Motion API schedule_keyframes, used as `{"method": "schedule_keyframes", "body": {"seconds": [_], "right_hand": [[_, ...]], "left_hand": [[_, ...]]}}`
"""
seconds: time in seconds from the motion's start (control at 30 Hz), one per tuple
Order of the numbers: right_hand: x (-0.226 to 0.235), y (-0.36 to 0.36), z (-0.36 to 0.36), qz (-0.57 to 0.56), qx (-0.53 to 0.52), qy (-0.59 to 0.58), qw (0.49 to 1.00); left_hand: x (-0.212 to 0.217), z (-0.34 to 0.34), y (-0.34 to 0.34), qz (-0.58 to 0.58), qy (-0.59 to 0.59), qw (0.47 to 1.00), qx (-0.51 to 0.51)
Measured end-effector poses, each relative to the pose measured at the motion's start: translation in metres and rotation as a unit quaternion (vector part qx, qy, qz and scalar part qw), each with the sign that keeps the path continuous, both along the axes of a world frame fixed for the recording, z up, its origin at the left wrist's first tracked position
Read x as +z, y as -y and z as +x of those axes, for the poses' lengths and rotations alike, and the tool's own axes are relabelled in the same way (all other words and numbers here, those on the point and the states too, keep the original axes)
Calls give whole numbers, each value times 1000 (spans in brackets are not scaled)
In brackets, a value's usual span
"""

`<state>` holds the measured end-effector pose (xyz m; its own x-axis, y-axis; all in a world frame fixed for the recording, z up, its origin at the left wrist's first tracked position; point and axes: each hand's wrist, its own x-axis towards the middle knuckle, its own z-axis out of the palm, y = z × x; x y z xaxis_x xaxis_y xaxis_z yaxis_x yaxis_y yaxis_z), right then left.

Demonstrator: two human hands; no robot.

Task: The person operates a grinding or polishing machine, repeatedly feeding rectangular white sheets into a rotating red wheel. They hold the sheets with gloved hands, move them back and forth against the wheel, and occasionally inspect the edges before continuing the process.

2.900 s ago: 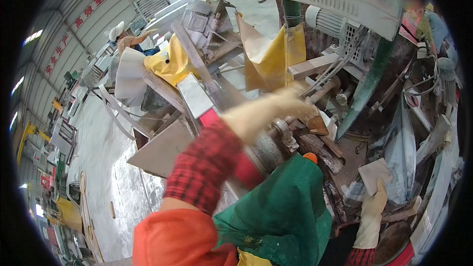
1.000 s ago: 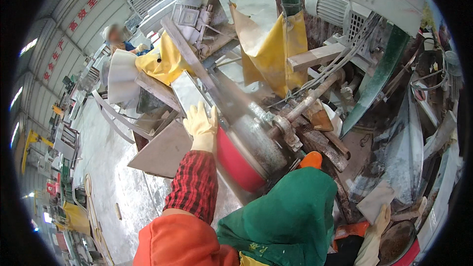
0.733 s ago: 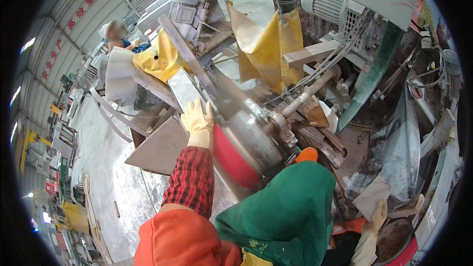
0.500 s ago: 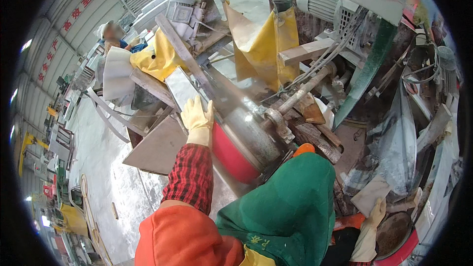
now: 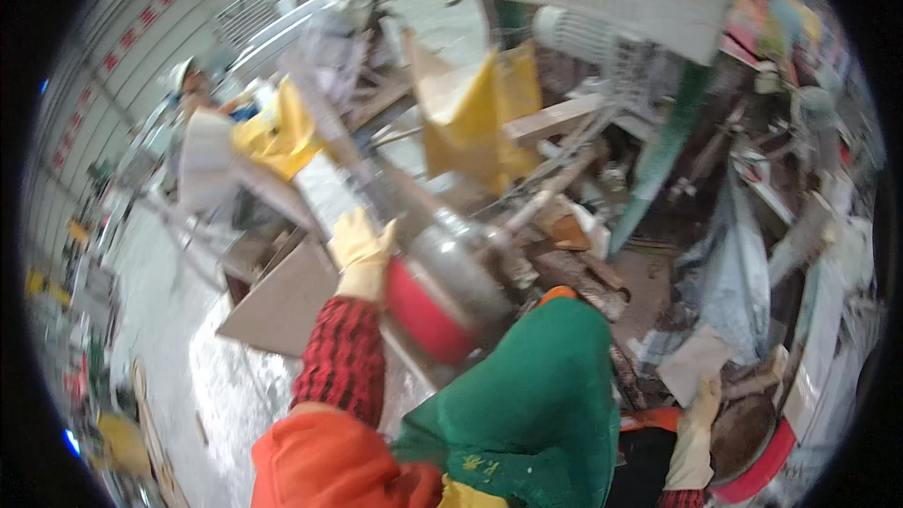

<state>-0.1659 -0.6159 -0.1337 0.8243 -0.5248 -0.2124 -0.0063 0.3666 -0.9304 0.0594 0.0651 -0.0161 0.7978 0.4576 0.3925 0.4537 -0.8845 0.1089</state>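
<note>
My left hand (image 5: 360,249), in a pale yellow rubber glove, lies with fingers outstretched and the thumb apart on the near end of a long pale slab (image 5: 324,190). Close to its right is a drum-shaped wheel with a red band (image 5: 428,315) and a grey metal face. At the lower right, my right hand (image 5: 696,433), also gloved, has its fingers closed at the lower edge of a flat, pale stone tile (image 5: 694,363). A second round, red-rimmed wheel (image 5: 743,437) with a brown face is beside that hand. Motion blurs the view slightly.
A tan square board (image 5: 282,299) leans left of my left hand. Yellow sheets (image 5: 470,122), a grey motor (image 5: 578,38) and a green post (image 5: 663,165) stand ahead. Wooden pieces and scrap crowd the right. Two other people are farther off, at the upper left and upper right.
The whole scene has shifted a little left in the picture as the head turned, and it is blurrier. Both hands keep their places on the slab and the tile.
</note>
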Motion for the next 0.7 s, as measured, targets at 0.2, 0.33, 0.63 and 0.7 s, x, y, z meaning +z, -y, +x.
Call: {"method": "schedule_keyframes", "body": {"seconds": [0.2, 0.33, 0.63, 0.7], "right_hand": [[-37, -15, 38, -26, 31, 159, 986], [-40, -32, 55, 17, -20, 112, 993], [53, -36, 53, 106, -52, 162, 980], [81, -21, 50, 79, -90, 202, 972]], "left_hand": [[-19, 2, -36, -26, 24, 999, -34], [-3, -2, -6, -27, -111, 988, 105], [0, 15, 10, 33, -151, 986, 57], [-27, 23, -33, 17, -62, 998, 1]]}}
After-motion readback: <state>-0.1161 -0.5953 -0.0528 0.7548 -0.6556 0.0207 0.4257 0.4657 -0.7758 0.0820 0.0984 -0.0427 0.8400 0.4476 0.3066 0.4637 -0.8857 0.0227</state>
